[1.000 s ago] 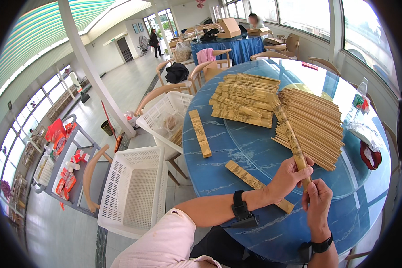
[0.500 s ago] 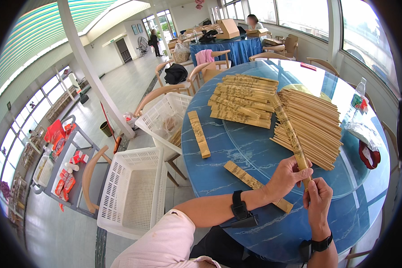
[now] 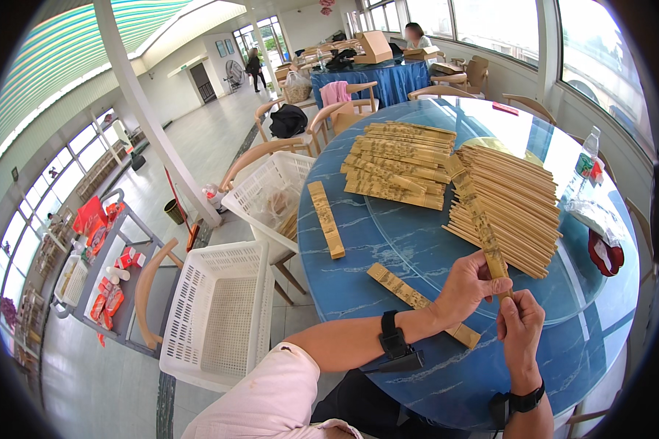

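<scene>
Head view: left hand (image 3: 470, 282) and right hand (image 3: 520, 325) both grip one bamboo strip (image 3: 478, 216), near the right strip pile (image 3: 512, 197) on the blue surface (image 3: 388, 234).

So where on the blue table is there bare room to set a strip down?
Bare blue table shows between the single strip at the left edge and the fanned stick pile. More lies near the right hand, toward the red pouch. Crowded: the stacked strips further back.
</scene>
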`<state>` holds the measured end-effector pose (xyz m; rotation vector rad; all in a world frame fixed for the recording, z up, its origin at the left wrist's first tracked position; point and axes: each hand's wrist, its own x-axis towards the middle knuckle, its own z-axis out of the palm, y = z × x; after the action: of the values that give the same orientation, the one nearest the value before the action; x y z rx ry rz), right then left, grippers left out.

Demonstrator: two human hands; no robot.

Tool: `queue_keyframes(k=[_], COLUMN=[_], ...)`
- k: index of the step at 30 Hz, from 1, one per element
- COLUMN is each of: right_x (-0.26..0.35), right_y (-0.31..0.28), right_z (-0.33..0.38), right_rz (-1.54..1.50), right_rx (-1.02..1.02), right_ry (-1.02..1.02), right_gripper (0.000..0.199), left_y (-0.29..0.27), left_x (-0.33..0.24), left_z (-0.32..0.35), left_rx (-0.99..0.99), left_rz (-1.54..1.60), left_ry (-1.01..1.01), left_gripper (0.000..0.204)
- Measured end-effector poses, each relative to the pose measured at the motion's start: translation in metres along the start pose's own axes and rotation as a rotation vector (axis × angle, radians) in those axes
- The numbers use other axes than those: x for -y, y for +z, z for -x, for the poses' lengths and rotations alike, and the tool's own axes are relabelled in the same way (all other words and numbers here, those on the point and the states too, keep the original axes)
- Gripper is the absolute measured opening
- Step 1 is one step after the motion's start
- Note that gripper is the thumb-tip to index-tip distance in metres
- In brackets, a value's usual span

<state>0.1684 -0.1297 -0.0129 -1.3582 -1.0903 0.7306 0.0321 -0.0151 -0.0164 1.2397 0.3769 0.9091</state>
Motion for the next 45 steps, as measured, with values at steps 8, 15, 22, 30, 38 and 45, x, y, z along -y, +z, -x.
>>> queue_keyframes(k=[8,15,22,30,38,45], right_x=[0.0050,0.0013,0.0058,0.0090,0.0095,0.0099], right_y=[-0.0018,-0.0018,-0.0026,-0.0033,-0.0040,-0.0036], right_z=[0.0012,0.0009,0.0021,0.0024,0.0025,0.0020], right_rz=[-0.009,0.052,0.050,0.034,0.040,0.044], right_rx=[0.006,-0.013,-0.012,0.002,0.005,0.001], right_ry=[0.030,-0.019,-0.001,0.027,0.027,0.042], right_gripper=[0.023,0.026,0.027,0.025,0.025,0.024], left_y=[0.0000,0.0000,0.0017,-0.0003,-0.0001,0.0020], left_x=[0.0001,-0.0012,-0.0037,-0.0022,-0.0009,-0.0080], left_z=[0.0003,0.0005,0.0024,0.0020,0.0011,0.0012], left_rx=[0.006,0.006,0.003,0.004,0.007,-0.017], left_rz=[0.017,0.026,0.048,0.057,0.060,0.043], left_ry=[-0.011,0.002,0.030,0.010,0.002,0.014], left_gripper=[0.026,0.023,0.023,0.023,0.023,0.023])
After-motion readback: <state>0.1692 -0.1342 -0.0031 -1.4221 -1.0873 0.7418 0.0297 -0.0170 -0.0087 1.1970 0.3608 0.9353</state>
